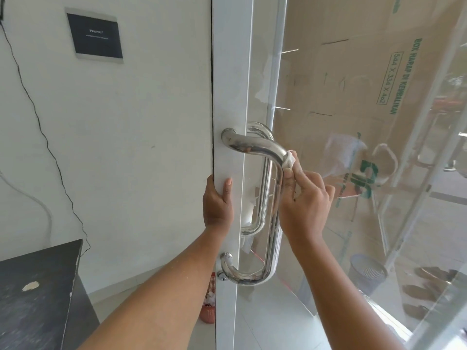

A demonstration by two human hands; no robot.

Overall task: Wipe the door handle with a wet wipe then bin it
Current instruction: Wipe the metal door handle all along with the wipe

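pressing crumpled white wipe [289,160], curved steel handle [275,198]

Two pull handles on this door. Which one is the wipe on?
The near-side handle, in front of the glass: the right hand presses the wet wipe on its upper bend. The handle behind the glass is untouched.

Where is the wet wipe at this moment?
In the head view, the wet wipe is right of centre, pinched by the right hand against the upper bend of the door handle.
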